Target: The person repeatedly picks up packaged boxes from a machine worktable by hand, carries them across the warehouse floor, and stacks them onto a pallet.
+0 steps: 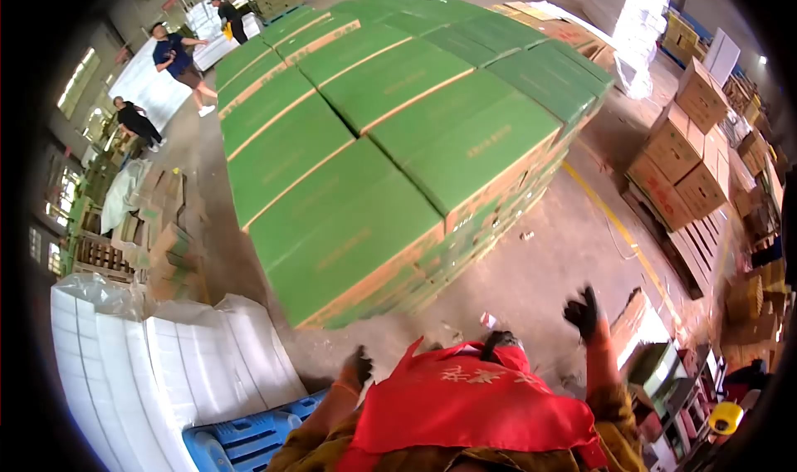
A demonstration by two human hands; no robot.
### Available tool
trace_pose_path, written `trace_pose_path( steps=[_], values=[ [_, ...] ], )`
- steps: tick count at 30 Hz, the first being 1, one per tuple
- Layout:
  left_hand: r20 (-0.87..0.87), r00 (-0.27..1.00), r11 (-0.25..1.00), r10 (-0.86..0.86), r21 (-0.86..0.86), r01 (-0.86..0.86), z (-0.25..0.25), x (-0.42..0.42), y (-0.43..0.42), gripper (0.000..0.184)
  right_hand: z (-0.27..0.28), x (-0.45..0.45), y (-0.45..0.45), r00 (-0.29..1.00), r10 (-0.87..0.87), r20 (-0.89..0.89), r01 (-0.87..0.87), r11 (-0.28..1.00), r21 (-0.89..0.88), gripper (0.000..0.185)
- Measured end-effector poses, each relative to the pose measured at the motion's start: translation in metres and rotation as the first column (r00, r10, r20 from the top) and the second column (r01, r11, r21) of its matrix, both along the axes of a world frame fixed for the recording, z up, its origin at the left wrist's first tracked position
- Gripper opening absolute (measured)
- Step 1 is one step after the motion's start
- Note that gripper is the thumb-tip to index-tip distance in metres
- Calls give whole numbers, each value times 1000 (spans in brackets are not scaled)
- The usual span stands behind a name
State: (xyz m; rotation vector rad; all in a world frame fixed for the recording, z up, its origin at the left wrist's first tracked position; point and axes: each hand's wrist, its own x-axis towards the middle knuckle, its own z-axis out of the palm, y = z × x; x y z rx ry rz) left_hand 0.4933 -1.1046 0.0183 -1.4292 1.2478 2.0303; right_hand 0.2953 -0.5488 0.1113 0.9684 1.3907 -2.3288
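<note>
A large stack of green cardboard boxes [349, 248] stands in front of me, its top layer in rows with brown edges showing. My left hand [360, 367], in a dark glove, is low beside the red apron, just below the stack's near corner. It touches no box, and its fingers, partly seen, look loosely apart. Out to the right, my right hand [584, 314] wears a black glove. Its fingers are spread above the floor, with nothing held, apart from the stack. The red apron [465, 401] with pale lettering covers my front.
White wrapped bundles [207, 343] and a blue plastic pallet [249, 439] are at lower left. Brown cartons [677, 161] sit on a wooden pallet [689, 248] to the right, past a yellow floor line [610, 215]. Several people, one in a blue shirt [173, 55], are at the far left.
</note>
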Motion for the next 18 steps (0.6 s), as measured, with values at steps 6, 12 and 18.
trace_pose_path(
  steps=[6,12,18],
  values=[
    [-88,571,520,-816,-542,661,-78,-211,137,41,-106,113,93,866,-485,121,498,857,-132,30],
    [-175,315,354,-933,-279,893,-39,-455,433,40,-136,88,144,654,-686,318,756,572,-319,32],
    [-369,-313,-151,-875,-406,901,33,-532,768,55,-116,47,159,417,-885,210,792,240,-561,39]
  ],
)
